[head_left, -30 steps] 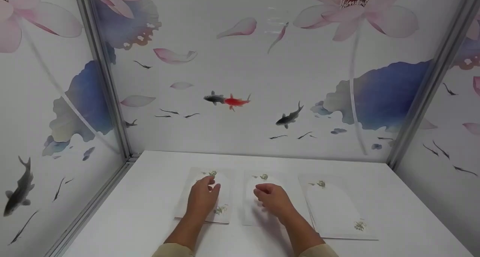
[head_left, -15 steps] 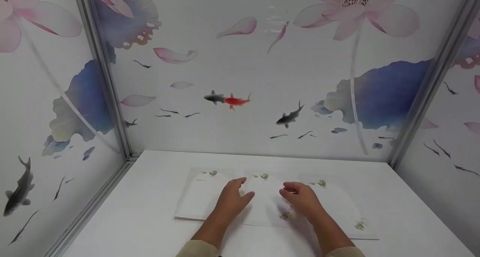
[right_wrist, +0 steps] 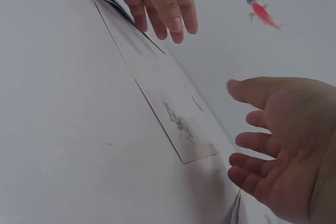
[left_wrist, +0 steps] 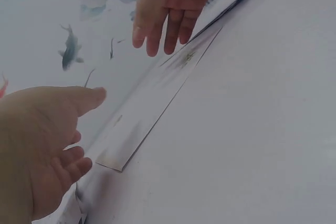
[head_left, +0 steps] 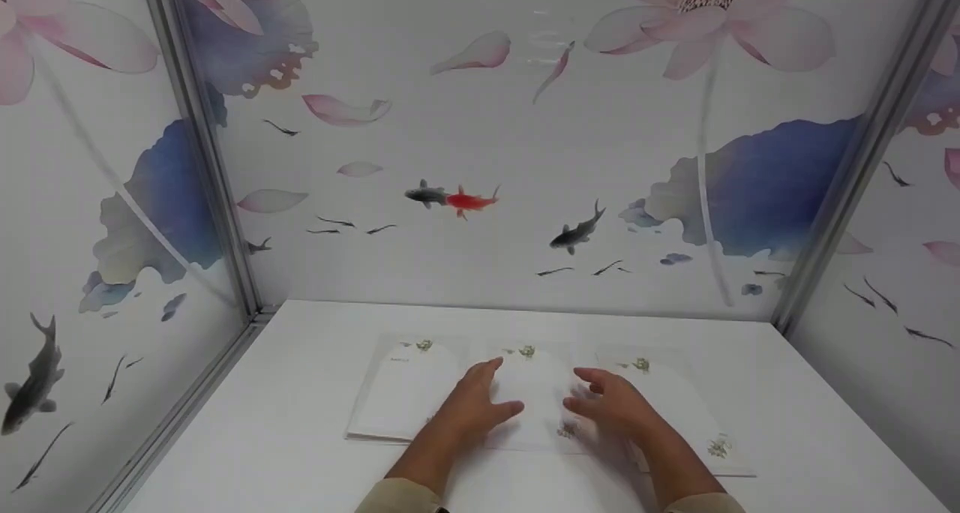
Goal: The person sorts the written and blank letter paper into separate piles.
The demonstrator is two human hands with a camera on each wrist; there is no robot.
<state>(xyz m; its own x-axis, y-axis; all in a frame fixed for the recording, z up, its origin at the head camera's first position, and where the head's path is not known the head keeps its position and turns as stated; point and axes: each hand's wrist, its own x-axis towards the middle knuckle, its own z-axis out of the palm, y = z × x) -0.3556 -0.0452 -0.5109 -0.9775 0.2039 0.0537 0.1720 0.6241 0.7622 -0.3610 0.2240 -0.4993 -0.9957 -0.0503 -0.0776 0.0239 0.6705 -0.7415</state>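
Three upright white sheets or booklets printed with green plant sprigs lie side by side. My left hand [head_left: 478, 400] hovers by the left edge of the thin middle sheet [head_left: 531, 397], thumb apart from its fingers. Across from it, my right hand [head_left: 616, 406] is over the gap between the middle sheet and the right stack [head_left: 686, 415], its palm turned inward. Both hands hold nothing. In the right wrist view the middle sheet [right_wrist: 157, 93] lies flat between the two hands. My left forearm partly hides the left stack [head_left: 394, 397], which bears small dark print near its top.
A white table [head_left: 247, 423] carries the papers. Behind it stands a panel [head_left: 480, 273] printed with fish, petals and lotus flowers, with further printed panels at both sides. Grey metal posts [head_left: 214, 168] join the panels at the corners.
Both hands have moved right, the left one from over the left stack to the middle sheet, the right one off that sheet to its right side. Their fingers have spread wider.
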